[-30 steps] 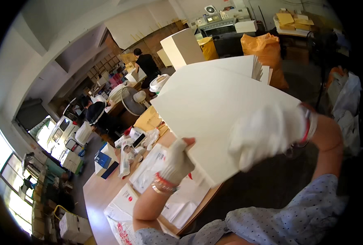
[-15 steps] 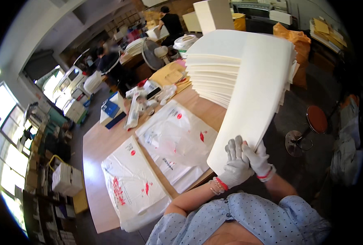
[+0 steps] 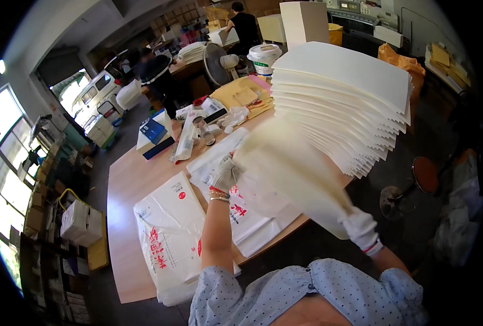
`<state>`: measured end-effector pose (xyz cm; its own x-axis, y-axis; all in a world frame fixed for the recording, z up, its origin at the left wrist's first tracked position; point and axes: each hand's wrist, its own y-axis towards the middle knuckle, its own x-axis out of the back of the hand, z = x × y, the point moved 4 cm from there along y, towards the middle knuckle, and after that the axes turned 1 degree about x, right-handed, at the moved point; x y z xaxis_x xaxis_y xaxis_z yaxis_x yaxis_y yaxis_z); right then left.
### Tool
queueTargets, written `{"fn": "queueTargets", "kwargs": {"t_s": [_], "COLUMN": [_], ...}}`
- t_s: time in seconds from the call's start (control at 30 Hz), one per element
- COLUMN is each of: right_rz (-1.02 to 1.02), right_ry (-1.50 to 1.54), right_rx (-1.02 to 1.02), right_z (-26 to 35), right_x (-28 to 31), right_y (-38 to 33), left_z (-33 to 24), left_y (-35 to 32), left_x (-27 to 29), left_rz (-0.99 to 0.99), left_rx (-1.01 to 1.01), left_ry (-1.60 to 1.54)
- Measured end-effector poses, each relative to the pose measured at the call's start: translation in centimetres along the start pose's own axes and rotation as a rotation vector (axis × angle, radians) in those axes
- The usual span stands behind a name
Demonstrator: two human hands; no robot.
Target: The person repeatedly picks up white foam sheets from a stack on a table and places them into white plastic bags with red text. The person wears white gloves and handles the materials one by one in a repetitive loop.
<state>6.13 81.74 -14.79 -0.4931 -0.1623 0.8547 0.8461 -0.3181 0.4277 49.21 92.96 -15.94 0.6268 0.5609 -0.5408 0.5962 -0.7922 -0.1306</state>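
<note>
A cream paper sheet [image 3: 293, 176], smeared by motion, spans the space between my two white-gloved hands. My left hand [image 3: 226, 173] is closed on its left end, over the white plastic bags. At the sheet's lower right end, my right hand [image 3: 360, 229] grips the edge, beyond the table's front. Behind the sheet rises a tall fanned stack of cream paper sheets [image 3: 342, 73]. Below my left forearm lies a pile of white plastic bags with red print [image 3: 168, 233]. A second pile of bags [image 3: 260, 231] is partly covered by the held sheet.
Toward the back of the wooden table [image 3: 130, 190] are a blue-covered book [image 3: 153, 131], a clear jar [image 3: 204, 131], brown envelopes [image 3: 241, 93] and a white bucket [image 3: 264, 58]. A fan [image 3: 217, 64] stands behind. A round stool [image 3: 425, 175] is at right. Two people work farther back.
My hands, together at the near end of the sheet before, are now far apart. The sheet has come off the stack and swung left, over the bags.
</note>
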Motion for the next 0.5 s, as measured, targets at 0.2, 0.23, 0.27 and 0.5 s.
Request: {"fn": "queueTargets", "kwargs": {"t_s": [0.2, 0.23, 0.27, 0.5], "right_rz": [0.618, 0.738, 0.461, -0.042], "right_ry": [-0.242, -0.248, 0.537, 0.162], "right_rx": [-0.104, -0.092, -0.265, -0.436], "right_z": [-0.8, -0.8, -3.5, -6.8], "right_x": [-8.6, -9.7, -12.5, -13.9], "right_y": [5.5, 7.6, 7.6, 15.0], "left_z": [4.6, 7.4, 9.7, 11.0], "left_y": [-0.7, -2.0, -4.3, -6.3], "left_x": [-6.6, -9.5, -16.4, -10.4], "left_rz": [0.132, 0.277, 0.442, 0.029], "left_rx": [-0.503, -0.865, -0.654, -0.235], "left_ry": [1.028, 1.199, 1.266, 1.499]}}
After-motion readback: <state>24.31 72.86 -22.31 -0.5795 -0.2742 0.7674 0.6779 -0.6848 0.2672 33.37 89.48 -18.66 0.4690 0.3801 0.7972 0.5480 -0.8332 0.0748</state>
